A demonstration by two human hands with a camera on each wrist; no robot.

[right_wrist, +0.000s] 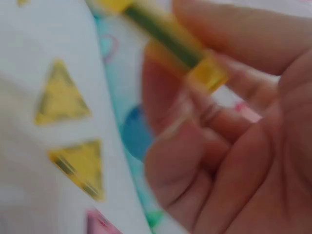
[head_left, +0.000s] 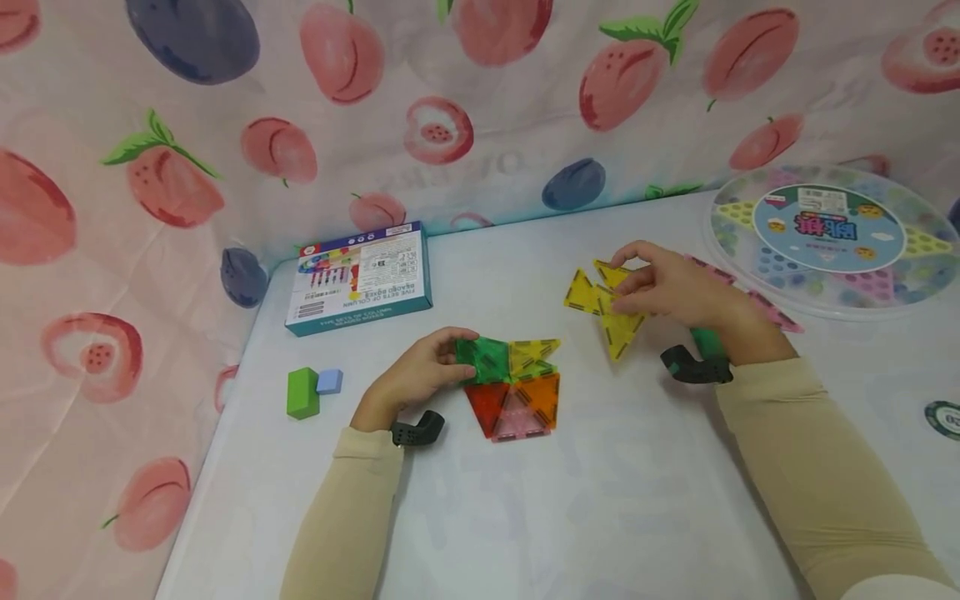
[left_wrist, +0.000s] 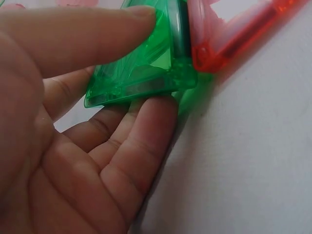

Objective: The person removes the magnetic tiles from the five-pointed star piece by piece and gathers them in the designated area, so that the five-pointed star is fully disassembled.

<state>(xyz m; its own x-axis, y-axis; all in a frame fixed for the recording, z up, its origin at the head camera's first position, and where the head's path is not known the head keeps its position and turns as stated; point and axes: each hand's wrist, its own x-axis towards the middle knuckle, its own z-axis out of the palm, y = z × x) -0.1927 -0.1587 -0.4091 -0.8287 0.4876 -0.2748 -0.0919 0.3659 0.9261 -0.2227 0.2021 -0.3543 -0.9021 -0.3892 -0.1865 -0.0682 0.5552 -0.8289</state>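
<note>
My left hand (head_left: 416, 379) grips a green translucent magnetic tile (head_left: 491, 360), thumb on top and fingers underneath in the left wrist view. That tile sits at the upper left of a joined group: a red tile (head_left: 489, 404), a pink triangle (head_left: 517, 419), an orange tile (head_left: 543, 398) and a yellow tile (head_left: 531, 353). Between the thumb and fingers of my right hand (head_left: 671, 287) is a yellow triangle tile (head_left: 618, 332), raised and tilted; its edge (right_wrist: 163, 36) is blurred in the right wrist view. Two more yellow triangles (right_wrist: 62, 95) lie flat on the table near that hand.
A boxed bead set (head_left: 360, 279) lies at the back left. In front of it are a green block (head_left: 302, 393) and a small blue cube (head_left: 329, 382). Pink tiles (head_left: 772, 312) and a round game board (head_left: 825, 229) lie beyond my right wrist. A round chip (head_left: 943, 419) sits far right.
</note>
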